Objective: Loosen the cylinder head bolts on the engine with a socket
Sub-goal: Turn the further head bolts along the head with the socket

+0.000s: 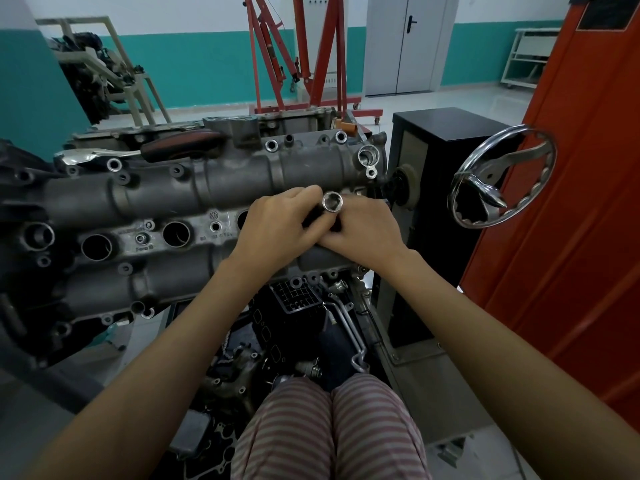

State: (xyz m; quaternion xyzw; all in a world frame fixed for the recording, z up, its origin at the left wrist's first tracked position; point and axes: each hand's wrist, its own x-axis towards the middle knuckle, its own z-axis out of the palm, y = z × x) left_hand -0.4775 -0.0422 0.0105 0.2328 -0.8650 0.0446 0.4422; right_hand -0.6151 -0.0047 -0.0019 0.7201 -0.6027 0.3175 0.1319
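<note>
Socket, chrome w/ open mouth tilted up toward the camera, is held between both hands just above the engine, over its right end. A dark shaft or tool body runs down from the socket and is mostly hidden by the fingers, so can't tell what it is. Left hand comes in from lower left, fingers curled round the dark part just below the socket, knuckles up. Right hand comes from lower right, fingers wrapped over the same dark part from the other side, touching the left hand; thumb side hidden. Socket sits on no bolt, it's clear of the casting.

Engine is a grey cast piece on a stand, long axis left-right, w/ a row of round plug wells down the middle and bolt holes along the edges. A chrome handwheel sticks out at the right of the stand, next to a black cabinet. Red engine hoist stands behind, near a grey double door. Orange panel at far right. Person's striped trousers at bottom
</note>
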